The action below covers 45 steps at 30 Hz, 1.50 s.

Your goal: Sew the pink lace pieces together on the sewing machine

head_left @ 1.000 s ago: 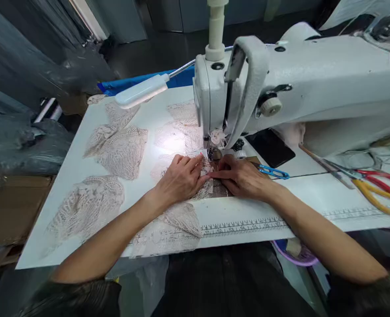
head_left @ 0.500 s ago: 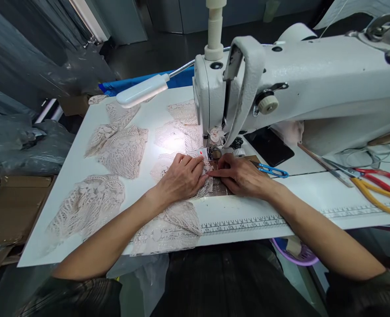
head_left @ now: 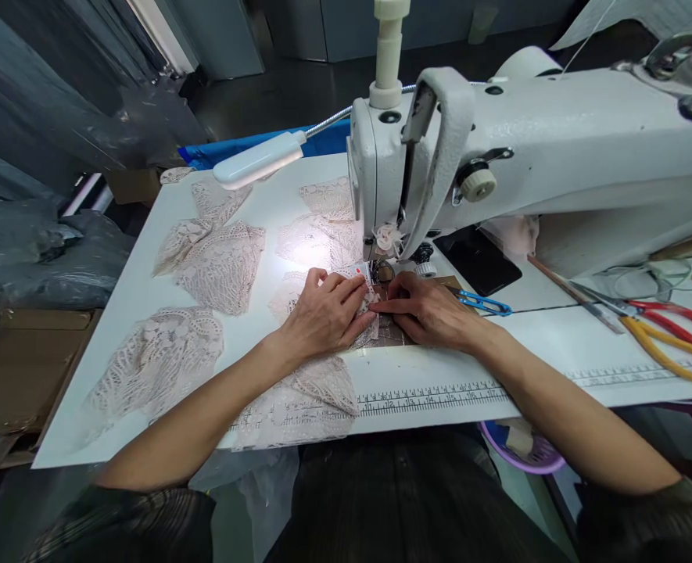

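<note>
My left hand (head_left: 327,317) lies over a piece of pale pink lace (head_left: 370,335), fingers flat and lightly bent, pressing it down beside the presser foot (head_left: 374,272) of a white sewing machine (head_left: 545,148). From the other side my right hand (head_left: 433,314) has its fingers curled, with thumb and index finger closed at the lace's edge just in front of the foot. The index tip almost meets my left thumb. Part of the lace is hidden under my hands, and the needle's point cannot be made out.
Several lace pieces (head_left: 220,266) lie on the white table (head_left: 116,301) to the left. A lamp (head_left: 259,160) shines over them. Right of my hands are blue thread snips (head_left: 484,303), a black phone (head_left: 479,259) and scissors (head_left: 671,344). A purple basket (head_left: 548,460) hangs below the edge.
Both hands stay at the lace by the presser foot, nearly still. The whole view has shifted slightly; no thing has visibly been picked up or let go.
</note>
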Available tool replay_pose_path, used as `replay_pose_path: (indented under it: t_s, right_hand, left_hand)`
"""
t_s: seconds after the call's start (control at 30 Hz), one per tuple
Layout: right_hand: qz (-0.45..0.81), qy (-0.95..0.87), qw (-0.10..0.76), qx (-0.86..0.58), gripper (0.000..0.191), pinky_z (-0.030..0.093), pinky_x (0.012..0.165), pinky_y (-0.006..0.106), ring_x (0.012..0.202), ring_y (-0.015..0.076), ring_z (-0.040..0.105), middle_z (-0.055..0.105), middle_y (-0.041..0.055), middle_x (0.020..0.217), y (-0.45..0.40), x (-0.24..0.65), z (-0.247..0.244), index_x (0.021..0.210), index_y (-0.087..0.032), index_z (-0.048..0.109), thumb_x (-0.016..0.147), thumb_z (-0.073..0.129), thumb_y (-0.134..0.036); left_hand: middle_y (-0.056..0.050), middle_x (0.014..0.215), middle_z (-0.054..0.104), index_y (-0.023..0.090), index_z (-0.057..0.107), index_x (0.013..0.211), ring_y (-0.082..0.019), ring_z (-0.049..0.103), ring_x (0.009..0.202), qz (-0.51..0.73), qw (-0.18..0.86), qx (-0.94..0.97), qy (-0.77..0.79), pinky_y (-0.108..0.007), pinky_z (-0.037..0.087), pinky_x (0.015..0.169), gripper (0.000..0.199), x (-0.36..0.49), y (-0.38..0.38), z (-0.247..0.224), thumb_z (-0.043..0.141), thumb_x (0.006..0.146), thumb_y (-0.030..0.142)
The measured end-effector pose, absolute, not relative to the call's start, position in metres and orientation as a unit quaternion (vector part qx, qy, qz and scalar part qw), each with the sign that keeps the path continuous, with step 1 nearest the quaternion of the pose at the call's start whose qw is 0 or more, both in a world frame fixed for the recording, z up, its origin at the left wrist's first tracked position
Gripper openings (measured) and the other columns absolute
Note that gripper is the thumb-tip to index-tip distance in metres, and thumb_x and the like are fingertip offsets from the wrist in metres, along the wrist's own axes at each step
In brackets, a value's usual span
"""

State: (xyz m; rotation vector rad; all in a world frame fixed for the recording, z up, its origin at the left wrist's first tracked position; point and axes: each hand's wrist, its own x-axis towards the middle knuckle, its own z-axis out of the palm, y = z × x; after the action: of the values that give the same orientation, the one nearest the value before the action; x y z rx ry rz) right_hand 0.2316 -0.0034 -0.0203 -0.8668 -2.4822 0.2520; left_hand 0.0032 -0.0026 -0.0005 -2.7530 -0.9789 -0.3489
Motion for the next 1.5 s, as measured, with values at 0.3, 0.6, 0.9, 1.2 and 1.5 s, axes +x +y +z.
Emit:
replay_pose_path:
  t_s: [0.3, 0.6, 0.9, 1.2, 1.5]
  right_hand:
    - [0.106, -0.913, 0.233, -0.319, 0.033, 0.048, 0.076, 0.037, 0.087, 0.0202, 0.054, 0.057, 0.0114, 0.101, -0.0034, 0.2313, -0.0175, 0.111, -0.026, 0.073, 0.091, 0.05, -0.014]
    - [0.111, -0.914, 0.196, -0.336, 0.033, 0.047, 0.079, 0.039, 0.09, 0.0224, 0.053, 0.056, 0.012, 0.103, -0.0055, 0.2311, -0.0134, 0.115, -0.026, 0.071, 0.091, 0.05, -0.017]
    - [0.124, -0.908, 0.187, -0.355, 0.033, 0.046, 0.08, 0.04, 0.093, 0.0235, 0.052, 0.056, 0.0128, 0.105, -0.0075, 0.2298, -0.0113, 0.115, -0.025, 0.071, 0.091, 0.051, -0.017]
    - [0.124, -0.909, 0.194, -0.348, 0.034, 0.046, 0.078, 0.039, 0.09, 0.0222, 0.053, 0.057, 0.0123, 0.105, -0.0065, 0.231, -0.011, 0.115, -0.024, 0.072, 0.09, 0.051, -0.016]
    - [0.122, -0.905, 0.23, -0.335, 0.034, 0.049, 0.079, 0.038, 0.088, 0.0201, 0.054, 0.058, 0.0109, 0.101, -0.0048, 0.2322, -0.017, 0.113, -0.024, 0.073, 0.088, 0.053, -0.013]
  left_hand:
    - [-0.013, 0.134, 0.06, 0.012, 0.06, 0.122, -0.028, 0.057, 0.098, -0.102, 0.094, -0.935, -0.328, -0.045, 0.038, 0.079, 0.041, 0.0017, -0.0009, -0.0021, 0.042, 0.099, 0.04]
    - [-0.014, 0.134, 0.059, 0.014, 0.06, 0.124, -0.029, 0.059, 0.1, -0.103, 0.087, -0.938, -0.32, -0.046, 0.04, 0.08, 0.038, 0.0025, 0.0014, 0.0005, 0.046, 0.097, 0.037]
    - [-0.012, 0.137, 0.057, 0.016, 0.057, 0.128, -0.03, 0.056, 0.11, -0.095, 0.05, -0.939, -0.327, -0.047, 0.041, 0.085, 0.039, 0.0012, 0.005, 0.001, 0.046, 0.097, 0.037]
    - [-0.014, 0.137, 0.057, 0.012, 0.057, 0.128, -0.031, 0.056, 0.111, -0.105, 0.045, -0.938, -0.328, -0.046, 0.041, 0.084, 0.041, 0.0005, 0.0048, -0.0005, 0.046, 0.097, 0.038]
    - [-0.015, 0.136, 0.057, 0.01, 0.059, 0.124, -0.031, 0.057, 0.105, -0.096, 0.076, -0.936, -0.329, -0.049, 0.038, 0.088, 0.042, 0.005, 0.0009, 0.0009, 0.041, 0.099, 0.039]
